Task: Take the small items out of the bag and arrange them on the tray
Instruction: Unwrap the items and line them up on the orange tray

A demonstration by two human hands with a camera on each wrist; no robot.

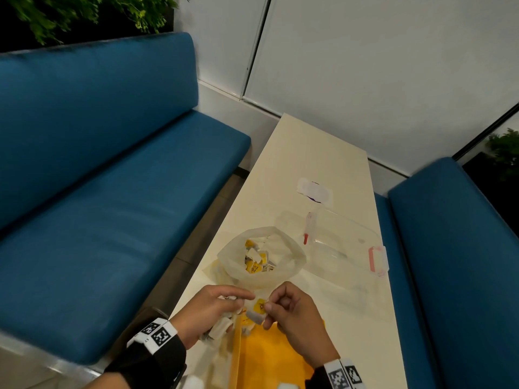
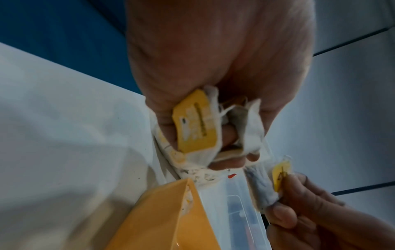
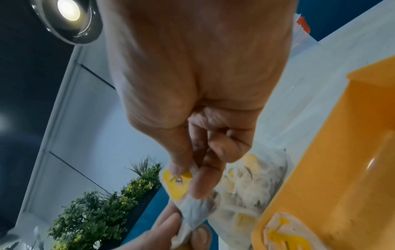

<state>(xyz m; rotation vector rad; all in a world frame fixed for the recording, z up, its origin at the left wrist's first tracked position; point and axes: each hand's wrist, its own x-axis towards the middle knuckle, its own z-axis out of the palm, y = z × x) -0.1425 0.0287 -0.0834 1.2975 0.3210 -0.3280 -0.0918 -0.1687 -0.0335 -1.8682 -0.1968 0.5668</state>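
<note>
Over table [image 1: 317,153], both hands pinch sachet [image 1: 259,308] above tray [image 1: 273,355].

The left hand [image 1: 209,314] is curled, its fingers [image 2: 226,162] closed round a bunch gathered in the palm. The right hand [image 1: 292,313], just beside it, pinches between thumb [image 3: 177,162] and forefinger. Both wrists wear black bands with printed markers.

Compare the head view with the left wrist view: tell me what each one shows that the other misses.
Only the head view shows the open bag of sachets and the blue bench. Only the left wrist view shows the bundle of sachets gripped in the left hand. Both show the right hand pinching one yellow sachet, the orange tray and the clear box.
</note>
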